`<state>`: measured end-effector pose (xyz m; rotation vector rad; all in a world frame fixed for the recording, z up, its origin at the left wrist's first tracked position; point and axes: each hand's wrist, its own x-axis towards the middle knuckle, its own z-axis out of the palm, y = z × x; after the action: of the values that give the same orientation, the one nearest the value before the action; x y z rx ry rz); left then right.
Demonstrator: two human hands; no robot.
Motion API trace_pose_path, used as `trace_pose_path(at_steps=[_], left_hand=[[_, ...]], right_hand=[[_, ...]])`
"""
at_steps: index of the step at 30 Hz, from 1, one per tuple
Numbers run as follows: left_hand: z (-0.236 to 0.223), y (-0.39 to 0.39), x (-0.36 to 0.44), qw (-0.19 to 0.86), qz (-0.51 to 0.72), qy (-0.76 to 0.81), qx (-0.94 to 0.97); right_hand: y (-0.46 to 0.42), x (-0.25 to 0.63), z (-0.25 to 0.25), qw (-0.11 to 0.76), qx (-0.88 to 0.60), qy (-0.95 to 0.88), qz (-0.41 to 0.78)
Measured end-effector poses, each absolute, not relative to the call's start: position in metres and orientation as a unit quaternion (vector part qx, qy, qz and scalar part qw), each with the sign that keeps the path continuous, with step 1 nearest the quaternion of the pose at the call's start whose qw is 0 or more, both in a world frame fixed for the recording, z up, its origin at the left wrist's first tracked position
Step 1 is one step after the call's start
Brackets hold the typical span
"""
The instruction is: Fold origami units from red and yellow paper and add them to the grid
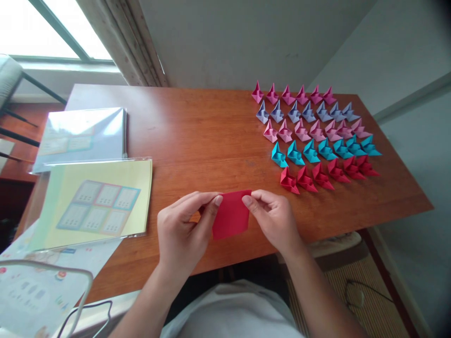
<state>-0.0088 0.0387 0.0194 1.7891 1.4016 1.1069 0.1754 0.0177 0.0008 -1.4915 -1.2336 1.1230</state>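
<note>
A red sheet of origami paper [230, 219] is held over the near part of the wooden table [197, 141]. Its upper left corner is pinched between thumb and fingers of the left hand [186, 227], its upper right corner likewise by the right hand [273, 218]. At the left, a yellow pack [141, 206] is enclosed in a clear plastic sleeve [105, 162]; six framed panels are printed on it, their lettering too small to be read. Behind it, a bluish pack [82, 126] is also covered in glossy plastic, its print washed out by glare. Pictures and writing that cannot be made out are carried by a grey-edged panel [38, 295]. Folded paper pieces [317, 131] are ranged at the right in magenta, lavender, pink, turquoise and red rows.
</note>
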Motion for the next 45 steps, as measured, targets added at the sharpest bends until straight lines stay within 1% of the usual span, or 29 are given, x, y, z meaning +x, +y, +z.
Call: trace_pose_path(at_steps=[4,8,12,16,19,23,25,27,33,38,45], left_hand=[[0.022,0.041,-0.01,0.282,0.412,0.527,0.688],[0.025,0.043,-0.011,0.274,0.421,0.54,0.676],[0.025,0.046,-0.012,0.284,0.416,0.547,0.668],[0.025,0.047,-0.012,0.291,0.428,0.565,0.642],[0.025,0.048,-0.011,0.295,0.428,0.572,0.634],[0.026,0.05,-0.012,0.284,0.435,0.58,0.627],[0.026,0.052,-0.012,0.286,0.438,0.582,0.623],[0.025,0.053,-0.013,0.294,0.446,0.583,0.613],[0.022,0.054,-0.014,0.313,0.452,0.594,0.587],[0.019,0.053,-0.013,0.36,0.453,0.605,0.547],[0.016,0.056,-0.012,0.435,0.461,0.607,0.479]], right_hand=[[0.019,0.175,0.001,0.435,-0.607,-0.503,0.436],[0.02,0.175,0.001,0.433,-0.582,-0.493,0.481],[0.021,0.175,0.001,0.428,-0.598,-0.508,0.448],[0.024,0.173,-0.001,0.427,-0.569,-0.5,0.494],[0.025,0.172,-0.003,0.428,-0.58,-0.498,0.482],[0.026,0.171,-0.005,0.431,-0.559,-0.482,0.519],[0.025,0.171,-0.005,0.428,-0.556,-0.495,0.512],[0.025,0.171,-0.005,0.426,-0.559,-0.509,0.496],[0.023,0.169,-0.004,0.423,-0.557,-0.476,0.534],[0.023,0.171,-0.006,0.414,-0.569,-0.476,0.528],[0.019,0.173,-0.004,0.402,-0.594,-0.54,0.441]])
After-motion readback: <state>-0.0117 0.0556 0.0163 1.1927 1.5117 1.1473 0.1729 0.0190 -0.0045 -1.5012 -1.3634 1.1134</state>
